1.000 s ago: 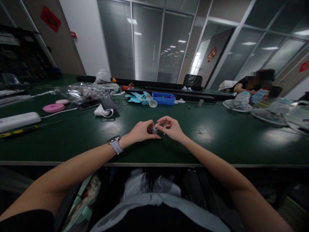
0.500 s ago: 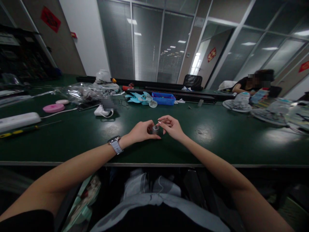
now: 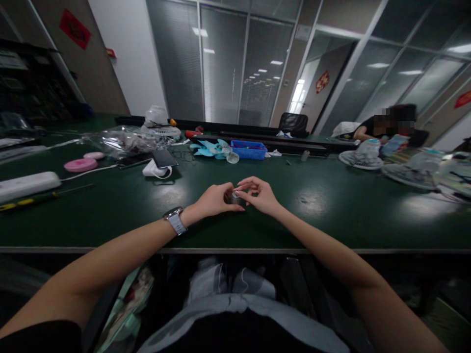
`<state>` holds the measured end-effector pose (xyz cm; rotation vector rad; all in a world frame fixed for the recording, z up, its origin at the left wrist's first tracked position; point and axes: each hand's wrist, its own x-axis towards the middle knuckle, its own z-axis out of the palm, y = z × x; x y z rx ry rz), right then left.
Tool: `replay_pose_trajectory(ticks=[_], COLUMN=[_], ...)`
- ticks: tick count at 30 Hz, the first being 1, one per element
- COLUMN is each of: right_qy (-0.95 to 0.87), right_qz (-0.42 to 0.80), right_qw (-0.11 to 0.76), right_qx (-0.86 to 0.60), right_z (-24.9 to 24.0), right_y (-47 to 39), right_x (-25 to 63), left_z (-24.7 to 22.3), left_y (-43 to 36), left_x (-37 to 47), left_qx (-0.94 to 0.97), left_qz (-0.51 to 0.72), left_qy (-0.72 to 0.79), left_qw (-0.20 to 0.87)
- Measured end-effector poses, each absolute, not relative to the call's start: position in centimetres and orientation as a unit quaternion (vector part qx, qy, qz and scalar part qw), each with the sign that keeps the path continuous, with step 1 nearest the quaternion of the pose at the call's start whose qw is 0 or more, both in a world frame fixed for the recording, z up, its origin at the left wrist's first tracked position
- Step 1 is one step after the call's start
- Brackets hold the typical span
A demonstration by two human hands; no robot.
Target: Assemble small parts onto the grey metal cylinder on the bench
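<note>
Near the front of the dark green table, my left hand point(image 3: 213, 200) curls its thumb and fingers around a small silver-grey metal cylinder point(image 3: 234, 200). The cylinder is low at the tabletop, its pale round top facing up and its sides partly covered by my fingers. My right hand point(image 3: 263, 197) reaches in from the right, thumb and forefinger pinched together at the cylinder's top. Whatever tiny thing may be between those fingertips is too small to make out. A watch with a light strap point(image 3: 175, 220) is on my left wrist.
Blue fan blades point(image 3: 211, 149) and a blue bin point(image 3: 249, 150) lie beyond my hands. To the left are a phone point(image 3: 164, 158), a white power strip point(image 3: 29, 185), a yellow-black screwdriver point(image 3: 27, 201) and clear plastic wrap point(image 3: 121, 139). Fan parts point(image 3: 362, 158) and another person point(image 3: 382, 125) are at right.
My right fingertips have shifted slightly left and down onto the top of the cylinder. My left hand stays around it in nearly the same place.
</note>
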<state>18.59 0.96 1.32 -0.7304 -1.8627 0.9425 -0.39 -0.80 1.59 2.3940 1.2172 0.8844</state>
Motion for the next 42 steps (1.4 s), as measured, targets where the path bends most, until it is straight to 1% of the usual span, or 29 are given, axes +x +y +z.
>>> replay_pose_trajectory(ticks=[7,10,12,15,16,18,23,30,36,42], right_qy=[-0.720,-0.707,-0.713,-0.727,-0.730,-0.742,-0.788,-0.735,-0.733,-0.769], right_qz=[0.357,0.340,0.342,0.370,0.375,0.366,0.289,0.367,0.340,0.333], right_qw=[0.506,0.512,0.476,0.381,0.362,0.351,0.380,0.427,0.517,0.493], right_qx=[-0.314,-0.350,-0.385,-0.435,-0.442,-0.438,-0.390,-0.377,-0.282,-0.235], right_z=[1.3,1.1,0.7,0.0,-0.2,-0.5,-0.9,-1.3,1.0,1.8], right_y=[1.7,2.6,3.2,4.0,4.2,4.4,4.5,4.6,2.7,0.9], right_x=[18.9,19.6,20.1,20.8,20.9,21.1,21.1,20.3,19.6,18.8], left_z=[1.5,1.5,1.5,1.4,1.3,1.3,1.4,1.4,1.4,1.4], left_y=[-0.8,-0.9,-0.9,-0.9,-0.8,-0.8,-0.8,-0.8,-0.8,-0.7], left_x=[-0.4,-0.5,-0.5,-0.5,-0.4,-0.4,-0.4,-0.5,-0.4,-0.5], left_qx=[0.835,0.834,0.834,0.832,0.831,0.830,0.829,0.829,0.831,0.836], left_qz=[0.314,0.316,0.317,0.321,0.322,0.324,0.324,0.321,0.320,0.314], left_qy=[0.424,0.420,0.417,0.417,0.417,0.416,0.416,0.417,0.418,0.417], left_qw=[0.158,0.168,0.172,0.175,0.177,0.180,0.187,0.191,0.177,0.168])
